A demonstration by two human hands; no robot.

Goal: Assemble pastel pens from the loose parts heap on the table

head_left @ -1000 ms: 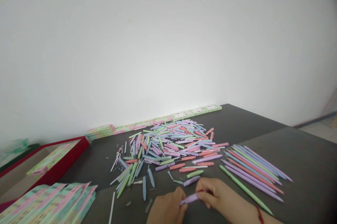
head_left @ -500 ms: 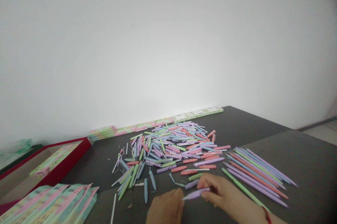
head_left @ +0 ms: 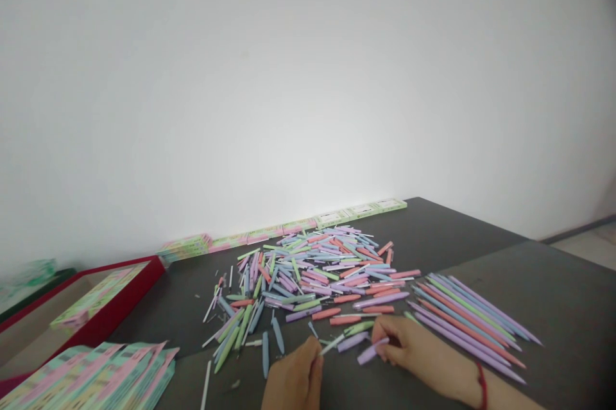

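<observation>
Low in the head view, my right hand (head_left: 416,352) pinches a short purple pen barrel (head_left: 371,351) just above the dark table (head_left: 553,281). My left hand (head_left: 291,381) is closed on a thin white refill (head_left: 333,344) that points up and right toward that barrel; the two parts are a little apart. Beyond my hands lies a heap of loose pastel pen parts (head_left: 312,269) in purple, pink, green and blue. To the right, a row of assembled long pens (head_left: 469,317) lies side by side.
A stack of pink and green flat cartons (head_left: 91,378) sits at the bottom left. A red tray (head_left: 115,307) holds more cartons. Further cartons (head_left: 283,228) line the table's far edge against the white wall. A table seam runs across near my hands.
My hands have drawn apart: the left now holds the white refill separate from the purple barrel, which the right hand carried slightly rightward. The camera tilted slightly.
</observation>
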